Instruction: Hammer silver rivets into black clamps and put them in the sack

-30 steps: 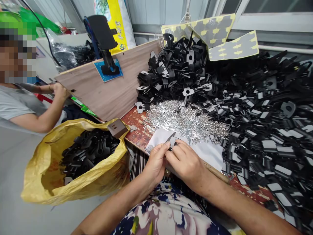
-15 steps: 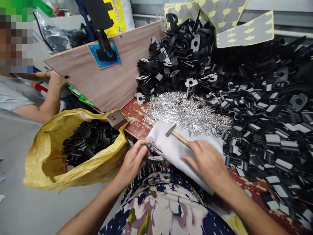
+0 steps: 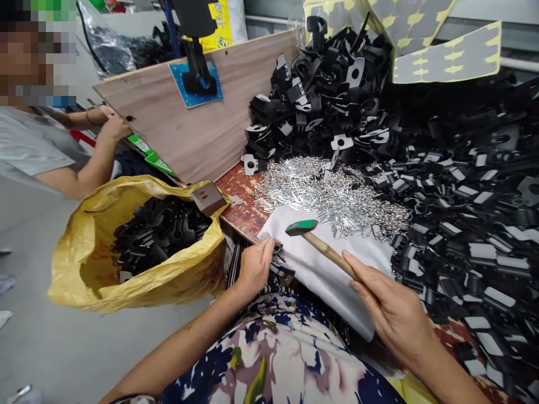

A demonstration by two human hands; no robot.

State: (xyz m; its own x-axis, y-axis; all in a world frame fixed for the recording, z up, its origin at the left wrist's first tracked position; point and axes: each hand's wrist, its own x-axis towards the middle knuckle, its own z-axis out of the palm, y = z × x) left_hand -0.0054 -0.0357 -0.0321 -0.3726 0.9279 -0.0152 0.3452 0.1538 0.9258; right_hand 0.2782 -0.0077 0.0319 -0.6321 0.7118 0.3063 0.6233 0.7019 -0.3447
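My right hand (image 3: 389,300) grips the wooden handle of a hammer (image 3: 326,249), whose green-marked head hangs over a white cloth (image 3: 290,224) at the table's front edge. Closed at that edge, my left hand (image 3: 256,266) pinches a small black plastic part (image 3: 278,264) with a curved piece on it; the fingers hide much of it. The hammer head is to the right of the left fingers and apart from them. Just beyond the cloth lies a heap of small shiny metal pins (image 3: 332,193).
A yellow sack (image 3: 138,303) of black plastic parts stands at my left, a brown block (image 3: 209,198) on its rim. Heaped black parts (image 3: 467,224) cover the table's right side and back. Behind an upright wooden board (image 3: 155,123), a co-worker's hands (image 3: 113,123) show.
The hammer head has turned and now shows its green side. My left hand, with the black part, appears further right; the whole view has shifted slightly too.
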